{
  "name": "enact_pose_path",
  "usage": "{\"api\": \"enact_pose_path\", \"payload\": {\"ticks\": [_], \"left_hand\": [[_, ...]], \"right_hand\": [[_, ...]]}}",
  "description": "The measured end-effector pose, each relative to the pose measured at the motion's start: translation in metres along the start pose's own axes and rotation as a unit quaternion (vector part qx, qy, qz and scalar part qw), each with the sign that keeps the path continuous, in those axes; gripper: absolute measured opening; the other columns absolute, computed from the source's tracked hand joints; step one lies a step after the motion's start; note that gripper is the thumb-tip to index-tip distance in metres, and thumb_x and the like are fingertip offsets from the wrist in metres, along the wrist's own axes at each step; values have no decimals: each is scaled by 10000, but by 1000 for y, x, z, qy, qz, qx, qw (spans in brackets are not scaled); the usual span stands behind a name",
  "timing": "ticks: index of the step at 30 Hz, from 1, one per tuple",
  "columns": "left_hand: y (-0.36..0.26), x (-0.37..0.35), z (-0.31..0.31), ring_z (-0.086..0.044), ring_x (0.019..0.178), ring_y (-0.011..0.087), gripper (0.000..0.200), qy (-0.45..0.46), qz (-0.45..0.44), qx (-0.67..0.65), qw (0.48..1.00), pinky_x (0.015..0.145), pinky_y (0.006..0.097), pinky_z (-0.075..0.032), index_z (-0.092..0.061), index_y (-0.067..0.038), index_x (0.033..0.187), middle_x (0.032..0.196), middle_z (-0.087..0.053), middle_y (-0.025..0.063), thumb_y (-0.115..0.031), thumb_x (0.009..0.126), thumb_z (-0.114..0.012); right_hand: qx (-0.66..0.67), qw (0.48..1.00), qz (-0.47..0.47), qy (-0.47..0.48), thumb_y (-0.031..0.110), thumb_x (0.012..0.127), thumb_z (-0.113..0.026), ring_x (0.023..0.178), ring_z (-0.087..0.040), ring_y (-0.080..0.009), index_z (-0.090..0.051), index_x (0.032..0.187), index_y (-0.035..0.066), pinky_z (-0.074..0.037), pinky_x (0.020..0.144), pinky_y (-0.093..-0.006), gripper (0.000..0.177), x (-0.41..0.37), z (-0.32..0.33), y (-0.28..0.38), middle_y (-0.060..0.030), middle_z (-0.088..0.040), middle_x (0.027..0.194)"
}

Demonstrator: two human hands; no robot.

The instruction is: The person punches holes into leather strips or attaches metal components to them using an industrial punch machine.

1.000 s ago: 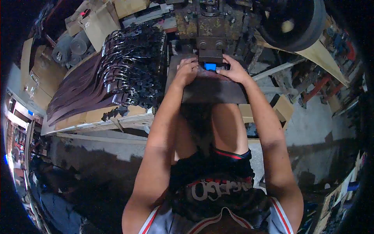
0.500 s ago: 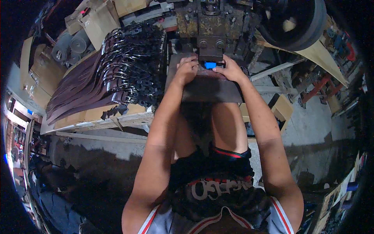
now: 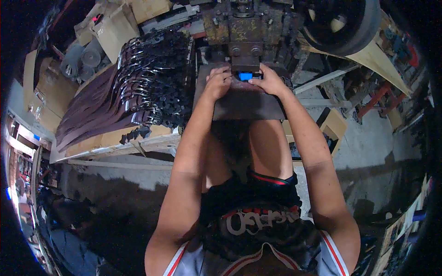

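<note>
Hands (image 3: pixel 244 83) beside blue piece (image 3: pixel 246 76), apparently under press block (image 3: pixel 245 62).

Press body (image 3: pixel 243 31): metal, worn, rough, w/ patchy yellowish-brown finish; block (image 3: pixel 245 63) below it also metal, dark, flatter, w/ round bolt heads. Blue piece (image 3: pixel 245 76): smooth, prob. plastic, but the view's too small to be sure. Plate (image 3: pixel 246 108) in front: dark brown, mostly matt, fairly smooth. Wheel (image 3: pixel 372 28) upper R: dark, smooth rim, slight sheen. Long strips (image 3: pixel 90 103) on L: dark brown, matt, smooth; the bent parts (image 3: pixel 133 76) at their ends are glossy, metal-like. Carton (image 3: pixel 117 34): matt brown cardboard, creased. Bench edge (image 3: pixel 154 141): rough wood. Shirt (image 3: pixel 262 230): soft dark cloth w/ matt grey lettering. Floor (image 3: pixel 363 138): grey, concrete-like, matt.
</note>
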State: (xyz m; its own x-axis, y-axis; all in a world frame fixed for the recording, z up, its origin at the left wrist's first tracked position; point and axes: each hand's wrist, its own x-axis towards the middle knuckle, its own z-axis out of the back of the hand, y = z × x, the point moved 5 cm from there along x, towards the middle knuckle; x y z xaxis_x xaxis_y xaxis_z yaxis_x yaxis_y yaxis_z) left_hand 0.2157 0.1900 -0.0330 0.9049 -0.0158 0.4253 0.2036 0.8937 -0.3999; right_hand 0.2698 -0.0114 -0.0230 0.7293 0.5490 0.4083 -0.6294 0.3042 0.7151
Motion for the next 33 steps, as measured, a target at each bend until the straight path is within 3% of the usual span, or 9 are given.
{"api": "enact_pose_path", "payload": {"ticks": [3,6,9,12,15,21,24,27,33], "left_hand": [[-2,-2,2,-406,1252,319,315,10,-13,10,1000,1034,438,-329,-649,-129,1122,1332,-495,115,-260,846,-569],[-6,-5,5,-408,1248,320,303,14,-3,21,1000,1035,431,-333,-648,-130,1122,1329,-495,123,-250,854,-575],[-5,-5,4,-411,1247,318,290,10,-1,4,1000,1040,418,-334,-649,-134,1122,1321,-501,124,-228,857,-580],[1,-4,0,-385,1260,283,279,-24,-13,-54,998,1014,550,-288,-667,-149,1059,1325,-503,25,-259,831,-550],[-1,-4,1,-423,1237,313,288,-7,9,-27,1000,1040,399,-344,-656,-137,1111,1304,-516,121,-198,834,-607],[0,-4,1,-439,1230,291,299,-22,-9,-13,1000,1043,387,-343,-653,-117,1112,1300,-521,122,-228,836,-621],[6,-3,-3,-372,1281,271,314,-15,13,-60,998,1023,535,-278,-655,-118,1099,1328,-509,26,-254,833,-561],[10,-1,-2,-424,1244,285,320,-33,-6,-84,996,1027,482,-310,-651,-103,1103,1297,-536,67,-235,821,-578],[26,4,9,-541,1102,351,320,-147,71,-161,973,956,372,-417,-639,-33,1076,1155,-592,185,-176,794,-594]], "right_hand": [[52,998,36,-3,192,692,-777,1162,-528,-326,-380,1339,-21,-405,985,-387,788,-2,0,2,-209,-543,1253],[17,999,21,-44,139,707,-759,1178,-505,-255,-393,1343,10,-374,1001,-351,745,-19,13,10,-137,-559,1245],[-27,999,-2,-45,166,709,-762,1201,-481,-287,-373,1362,24,-355,1020,-364,773,-47,29,29,-157,-535,1274],[-70,996,19,-56,192,716,-754,1224,-438,-330,-413,1330,17,-341,1038,-389,723,-70,30,32,-198,-529,1260],[-126,987,48,-87,175,730,-733,1184,-453,-341,-493,1268,25,-356,1023,-394,609,-84,25,36,-179,-546,1234],[-120,982,74,-129,155,739,-718,1146,-481,-337,-573,1177,30,-379,1002,-388,478,-88,28,40,-164,-574,1189],[-84,982,42,-164,161,746,-719,1105,-514,-332,-597,1137,27,-405,967,-379,430,-88,34,33,-169,-597,1142],[-56,982,-1,-178,151,766,-706,1098,-533,-307,-606,1119,20,-403,962,-364,390,-87,37,22,-165,-604,1133],[-56,983,-24,-175,138,776,-695,1063,-562,-273,-614,1093,8,-410,945,-341,351,-86,39,19,-160,-612,1117]]}}
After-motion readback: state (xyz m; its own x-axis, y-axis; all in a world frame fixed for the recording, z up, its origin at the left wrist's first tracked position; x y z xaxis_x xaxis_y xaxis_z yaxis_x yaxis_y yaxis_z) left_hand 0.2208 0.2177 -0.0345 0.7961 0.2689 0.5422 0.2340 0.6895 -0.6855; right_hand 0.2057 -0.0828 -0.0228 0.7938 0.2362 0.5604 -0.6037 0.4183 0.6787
